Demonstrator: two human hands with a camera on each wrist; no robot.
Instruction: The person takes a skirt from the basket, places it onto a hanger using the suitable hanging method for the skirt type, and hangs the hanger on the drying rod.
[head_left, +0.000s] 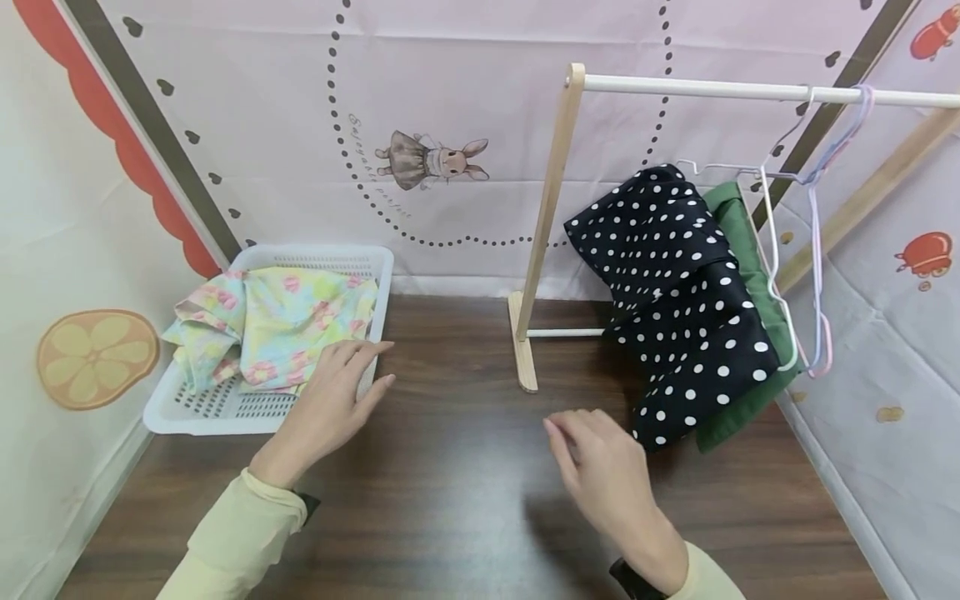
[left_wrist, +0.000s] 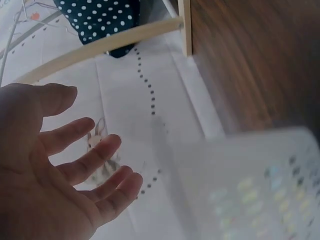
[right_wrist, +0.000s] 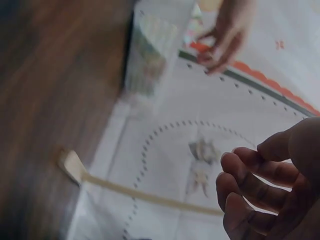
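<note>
In the head view my left hand hovers over the right edge of a white plastic basket, its fingers spread and holding nothing. A yellow cloth with pink flowers lies bunched in the basket. My right hand is above the floor, left of the hanging clothes, with loosely bent fingers and nothing in them, as the right wrist view also shows. Beside it a black garment with white polka dots hangs on the rack, and a green garment is partly hidden behind it.
A clothes rack with wooden posts and a white rail stands at the right. White and purple hangers hang from the rail. Printed fabric walls enclose the dark wooden floor.
</note>
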